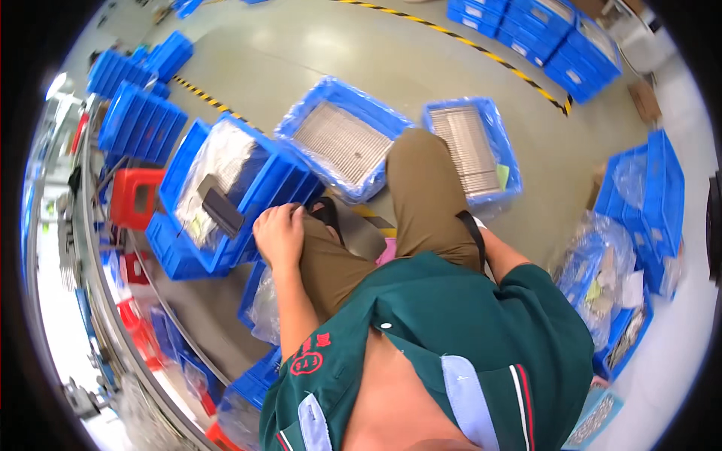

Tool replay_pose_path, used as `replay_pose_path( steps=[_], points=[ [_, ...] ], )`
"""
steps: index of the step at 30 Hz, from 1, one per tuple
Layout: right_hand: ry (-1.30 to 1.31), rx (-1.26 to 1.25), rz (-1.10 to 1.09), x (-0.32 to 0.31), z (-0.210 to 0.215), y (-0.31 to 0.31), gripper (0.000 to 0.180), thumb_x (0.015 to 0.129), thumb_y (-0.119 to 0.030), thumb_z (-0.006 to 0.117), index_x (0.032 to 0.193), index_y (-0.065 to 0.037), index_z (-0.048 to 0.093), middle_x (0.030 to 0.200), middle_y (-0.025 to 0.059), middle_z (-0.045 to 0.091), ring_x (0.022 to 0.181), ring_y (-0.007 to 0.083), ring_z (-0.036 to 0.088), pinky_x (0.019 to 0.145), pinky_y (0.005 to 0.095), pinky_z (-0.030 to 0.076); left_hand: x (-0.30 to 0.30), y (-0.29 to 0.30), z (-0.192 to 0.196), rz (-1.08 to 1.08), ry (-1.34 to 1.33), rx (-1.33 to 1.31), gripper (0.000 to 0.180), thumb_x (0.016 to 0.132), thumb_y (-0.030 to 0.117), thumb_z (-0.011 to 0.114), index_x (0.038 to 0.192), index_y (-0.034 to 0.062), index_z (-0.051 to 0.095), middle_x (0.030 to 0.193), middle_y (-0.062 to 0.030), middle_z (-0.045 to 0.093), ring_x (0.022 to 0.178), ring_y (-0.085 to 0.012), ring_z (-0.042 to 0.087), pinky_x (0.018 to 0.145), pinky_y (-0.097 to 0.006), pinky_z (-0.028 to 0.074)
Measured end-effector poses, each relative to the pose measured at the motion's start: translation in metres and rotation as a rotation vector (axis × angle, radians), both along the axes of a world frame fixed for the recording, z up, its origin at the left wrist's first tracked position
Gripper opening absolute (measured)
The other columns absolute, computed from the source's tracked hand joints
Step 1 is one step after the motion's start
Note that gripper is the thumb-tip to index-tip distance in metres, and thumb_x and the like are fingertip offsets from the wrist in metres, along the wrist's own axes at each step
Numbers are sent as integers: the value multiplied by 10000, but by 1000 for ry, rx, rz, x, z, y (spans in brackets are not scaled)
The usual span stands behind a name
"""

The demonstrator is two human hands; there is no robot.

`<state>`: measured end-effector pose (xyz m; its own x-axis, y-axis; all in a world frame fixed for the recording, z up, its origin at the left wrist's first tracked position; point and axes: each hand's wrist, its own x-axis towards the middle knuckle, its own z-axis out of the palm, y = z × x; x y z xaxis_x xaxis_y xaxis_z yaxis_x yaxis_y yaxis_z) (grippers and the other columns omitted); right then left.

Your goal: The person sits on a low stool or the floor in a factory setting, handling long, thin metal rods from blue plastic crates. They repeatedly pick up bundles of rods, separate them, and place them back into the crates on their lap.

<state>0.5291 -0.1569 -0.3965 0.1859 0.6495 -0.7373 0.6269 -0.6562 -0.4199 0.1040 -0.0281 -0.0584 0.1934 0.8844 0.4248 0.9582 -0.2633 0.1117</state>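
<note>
My left hand (278, 234) rests on my left knee with its fingers lying over the trouser cloth, holding nothing. Close to it stands a stack of blue crates (259, 188); its top crate holds pale bags or cloth. On that top lies a dark flat object (222, 210) that looks like a phone. My right forearm (502, 254) runs down beside my right thigh, and the thigh hides the right hand's fingers. A black strap (472, 228) shows there. Ahead of my knees sit two plastic-lined blue crates, the left crate (320, 89) and the right crate (492, 113), both with rows of thin metallic pieces.
More blue crates (143, 120) and a red stool (135, 197) stand at the left, beside a long bench rail (101, 248). Stacked blue crates (541, 34) fill the far right. Bagged crates (643, 195) line the right wall. Yellow-black tape (451, 34) marks the floor.
</note>
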Motion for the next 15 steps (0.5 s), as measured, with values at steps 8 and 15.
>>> replay_pose_path(
  steps=[8,15],
  points=[
    [-34,-119,91,5,-1,-7,425,795,-355,503,1010,-28,667,1120,230,582,1062,392,549,895,435,435,6,7,-4,25,106,-66,144,793,252,646,803,109,659,845,-17,652,911,-209,586,843,-368,404],
    [-163,18,182,40,-26,7,412,824,-383,477,925,-41,683,1002,211,634,960,376,596,862,444,452,14,16,-8,24,167,-118,141,804,247,642,832,112,670,880,-27,664,930,-214,592,864,-368,400]
  ],
)
